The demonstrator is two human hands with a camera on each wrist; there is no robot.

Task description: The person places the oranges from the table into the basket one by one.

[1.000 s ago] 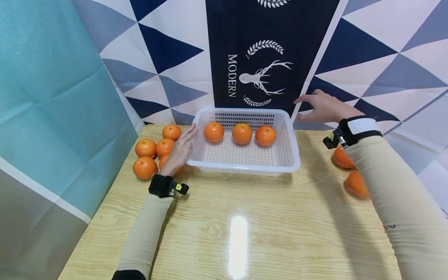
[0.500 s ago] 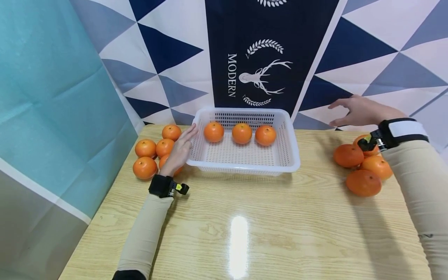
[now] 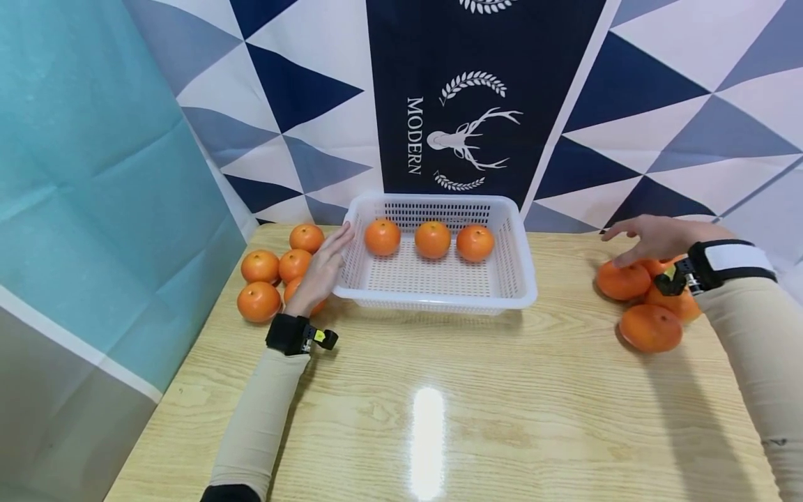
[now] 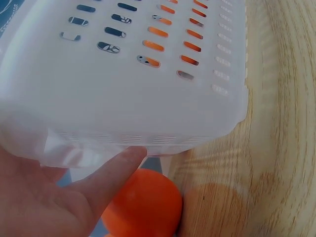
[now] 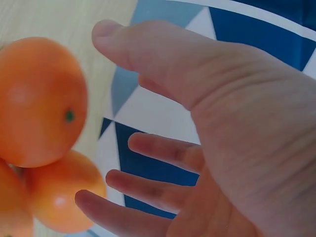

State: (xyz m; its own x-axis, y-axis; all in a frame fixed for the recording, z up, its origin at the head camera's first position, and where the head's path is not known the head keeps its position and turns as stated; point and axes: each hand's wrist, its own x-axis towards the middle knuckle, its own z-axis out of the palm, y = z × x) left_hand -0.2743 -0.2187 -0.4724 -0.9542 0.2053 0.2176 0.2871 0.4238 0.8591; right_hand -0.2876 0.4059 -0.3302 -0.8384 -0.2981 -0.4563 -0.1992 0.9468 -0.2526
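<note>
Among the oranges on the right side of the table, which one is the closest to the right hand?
The orange at the left of that group, toward the basket. The right hand hovers with open fingers just above it; the other oranges lie nearer the wrist and the table's front.

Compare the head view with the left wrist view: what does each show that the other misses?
Only the head view shows the right hand, open above the oranges on the right, the three oranges in the basket and the patterned backdrop. Only the left wrist view shows, close up, the left thumb against the basket's underside, with one orange just below it. Both share the left hand open against the white basket on the wooden table.
</note>
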